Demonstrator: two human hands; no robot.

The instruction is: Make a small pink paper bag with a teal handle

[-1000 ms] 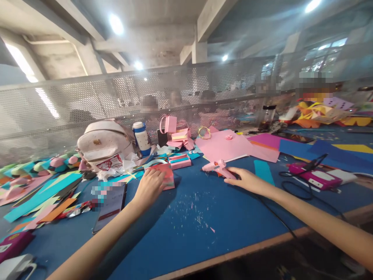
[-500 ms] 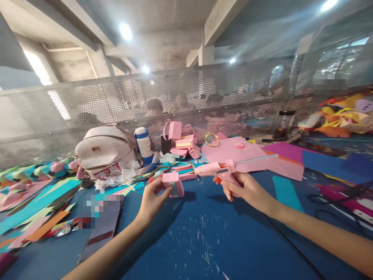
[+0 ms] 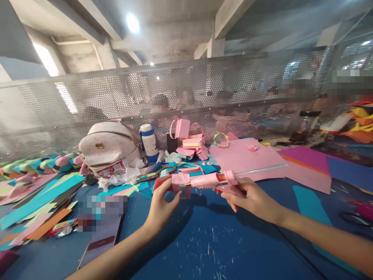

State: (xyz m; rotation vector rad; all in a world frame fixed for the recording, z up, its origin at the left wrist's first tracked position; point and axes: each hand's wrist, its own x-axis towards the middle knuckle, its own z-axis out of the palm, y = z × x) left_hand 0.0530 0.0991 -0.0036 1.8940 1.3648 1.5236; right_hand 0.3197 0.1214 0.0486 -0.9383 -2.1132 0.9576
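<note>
My left hand [image 3: 163, 200] pinches a small pink paper box [image 3: 181, 184] with a pale green patch on its front, held above the blue table. In my right hand [image 3: 252, 196] is a pink hot glue gun [image 3: 211, 180], gripped by its handle. A clear glue stick [image 3: 262, 168] juts out of the back of the gun. The nozzle points left and meets the upper right part of the box; whether it touches cannot be made out. Behind the box lie folded pink paper pieces [image 3: 190, 170] and scissors [image 3: 157, 173].
A white backpack [image 3: 107, 144], a bottle [image 3: 149, 142] and stacked pink paper boxes [image 3: 192, 142] stand at the back. Coloured paper strips [image 3: 43, 202] and a phone [image 3: 103, 229] lie left. Pink sheets [image 3: 244, 155] lie right. A black cord [image 3: 297, 249] crosses the table; a perforated metal screen [image 3: 122, 95] rises behind.
My right hand has brought the glue gun's nozzle to the pink box, closing the gap between them. The view has turned slightly left. Both hands keep their holds.
</note>
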